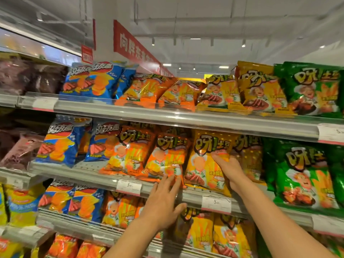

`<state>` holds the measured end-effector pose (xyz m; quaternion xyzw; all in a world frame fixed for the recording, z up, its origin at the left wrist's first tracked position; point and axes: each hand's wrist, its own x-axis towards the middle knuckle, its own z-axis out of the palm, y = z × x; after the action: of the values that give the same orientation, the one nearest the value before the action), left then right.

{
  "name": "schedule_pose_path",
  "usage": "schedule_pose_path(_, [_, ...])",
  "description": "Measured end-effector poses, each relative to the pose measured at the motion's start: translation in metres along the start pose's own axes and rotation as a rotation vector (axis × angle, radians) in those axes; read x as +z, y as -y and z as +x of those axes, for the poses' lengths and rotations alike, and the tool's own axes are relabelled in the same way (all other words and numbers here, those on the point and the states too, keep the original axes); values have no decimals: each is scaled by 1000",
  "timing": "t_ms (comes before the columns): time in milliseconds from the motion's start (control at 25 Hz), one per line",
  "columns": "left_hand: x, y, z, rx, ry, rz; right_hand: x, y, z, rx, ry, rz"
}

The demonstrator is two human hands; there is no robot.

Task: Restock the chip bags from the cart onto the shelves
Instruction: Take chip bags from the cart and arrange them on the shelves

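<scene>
- A person is reaching both arms up to the middle shelf of a snack aisle, where chip bags are standing in colour-sorted rows behind a clear front rail.
- The right hand is gripping the yellow bag on its right side, fingers curled over the face and edge, apparently to seat it upright at the shelf's front edge.
- The left hand is lying with fingers straight and spread, the tips pressing the lower corner of the orange bag just beside the yellow one, seemingly steadying it so the row is not toppling.
- Both bags are resting at the front edge of the middle shelf, leaning back slightly and touching each other, faces out for shoppers.
- A price tag is sitting on the rail just left of the left hand.
- The cart is not showing in this view, so the remaining stock cannot be judged.
</scene>
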<state>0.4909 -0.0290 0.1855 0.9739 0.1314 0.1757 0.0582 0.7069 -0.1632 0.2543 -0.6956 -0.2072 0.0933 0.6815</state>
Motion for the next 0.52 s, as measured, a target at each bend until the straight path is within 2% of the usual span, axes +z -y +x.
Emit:
schedule_pose_path(160, [18, 4, 3, -2, 25, -4, -9, 11, 6, 14, 76, -68])
schedule_pose_path(520, [29, 9, 6, -28, -83, 12, -24, 10, 15, 105, 209, -101])
